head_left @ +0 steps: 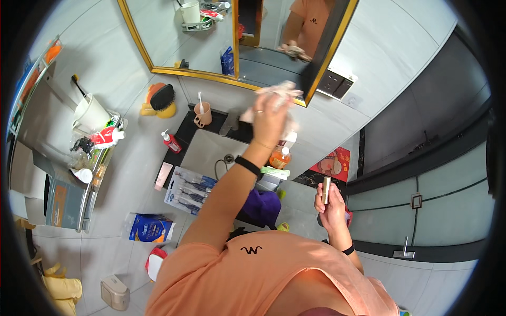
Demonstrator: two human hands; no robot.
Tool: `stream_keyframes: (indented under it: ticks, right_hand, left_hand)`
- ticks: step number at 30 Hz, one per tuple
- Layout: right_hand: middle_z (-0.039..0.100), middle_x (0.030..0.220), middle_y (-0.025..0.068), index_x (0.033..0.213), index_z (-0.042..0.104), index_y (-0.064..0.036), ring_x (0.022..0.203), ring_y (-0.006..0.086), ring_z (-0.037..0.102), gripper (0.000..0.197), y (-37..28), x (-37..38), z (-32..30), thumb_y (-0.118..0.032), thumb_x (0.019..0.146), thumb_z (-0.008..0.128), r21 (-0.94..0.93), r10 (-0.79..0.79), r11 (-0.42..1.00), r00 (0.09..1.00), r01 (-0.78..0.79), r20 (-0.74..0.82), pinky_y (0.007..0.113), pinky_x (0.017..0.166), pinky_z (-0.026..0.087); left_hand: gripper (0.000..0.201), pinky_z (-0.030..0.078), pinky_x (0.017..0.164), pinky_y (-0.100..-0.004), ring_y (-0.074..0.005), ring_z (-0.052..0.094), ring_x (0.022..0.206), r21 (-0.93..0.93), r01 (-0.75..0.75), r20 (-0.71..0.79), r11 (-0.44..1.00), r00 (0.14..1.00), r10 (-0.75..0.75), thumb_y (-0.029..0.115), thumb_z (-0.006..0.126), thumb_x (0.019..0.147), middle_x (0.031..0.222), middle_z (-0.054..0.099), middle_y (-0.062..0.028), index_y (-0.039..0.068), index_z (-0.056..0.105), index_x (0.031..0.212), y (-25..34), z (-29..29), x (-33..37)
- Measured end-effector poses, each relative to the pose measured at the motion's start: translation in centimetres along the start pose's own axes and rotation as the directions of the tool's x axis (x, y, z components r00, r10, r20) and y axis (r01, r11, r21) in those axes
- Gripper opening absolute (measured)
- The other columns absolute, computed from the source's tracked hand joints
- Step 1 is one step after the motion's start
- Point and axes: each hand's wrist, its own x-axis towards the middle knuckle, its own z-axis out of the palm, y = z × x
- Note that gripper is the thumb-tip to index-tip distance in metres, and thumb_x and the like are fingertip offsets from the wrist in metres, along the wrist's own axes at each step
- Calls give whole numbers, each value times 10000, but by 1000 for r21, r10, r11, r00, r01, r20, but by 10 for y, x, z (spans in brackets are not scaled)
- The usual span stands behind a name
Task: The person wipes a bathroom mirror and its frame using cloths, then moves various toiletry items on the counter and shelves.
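Observation:
My left hand [269,124] reaches up to the lower edge of a gold-framed mirror cabinet [211,77]. Its fingers are closed on a pale, crumpled cloth [289,94], which is a little blurred and overlaps the frame's lower right part. Whether the cloth presses on the frame or hangs just in front of it, I cannot tell. The mirror also reflects an arm and a bunched cloth. Lower on the right, my right hand [333,215] grips a slim gold tube like a lipstick [326,190], held upright between thumb and fingers.
Below the mirror is a sink [203,150], with a pink cup [203,115], a red pump bottle [171,142] and an orange bottle [280,157] around it. A wall shelf [100,179] stands at left. Sockets [336,84] are right of the mirror, and a glass-panelled door [379,210] is at right.

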Motion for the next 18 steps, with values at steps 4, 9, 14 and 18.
stream_keyframes:
  ticks: [4,9,14,18]
  right_hand:
    - [530,911,34,1169,540,-35,563,99,384,353,0,-2,-2,-338,1112,367,-11,-14,1000,1000,14,1,250,522,318]
    - [532,904,32,1166,538,-35,561,95,391,357,-4,-2,-7,-348,1109,377,-8,-29,1000,999,29,-18,244,517,316]
    - [532,903,37,1162,532,-11,552,98,394,359,0,-5,-11,-339,1103,398,16,-39,999,999,39,-38,243,511,321]
    - [528,892,45,1158,532,-9,539,96,393,355,0,-10,-8,-339,1097,415,-10,-21,1000,995,20,-94,238,493,322]
  left_hand:
    - [297,432,988,-481,-348,471,1222,58,188,-43,980,982,-186,102,716,810,1278,515,-72,166,739,1099,9,-4,-3]
    - [282,443,956,-467,-324,477,1192,5,-26,30,1000,999,26,131,745,808,1248,519,-65,183,743,1085,21,3,-6]
    - [361,448,966,-471,-323,495,1170,131,126,-84,983,990,-115,128,751,813,1195,519,-57,221,738,1161,-37,-16,-6]
    - [328,443,871,-419,-271,502,1180,-20,-119,46,993,992,119,165,688,808,1253,538,-5,259,747,1116,-30,-21,5]
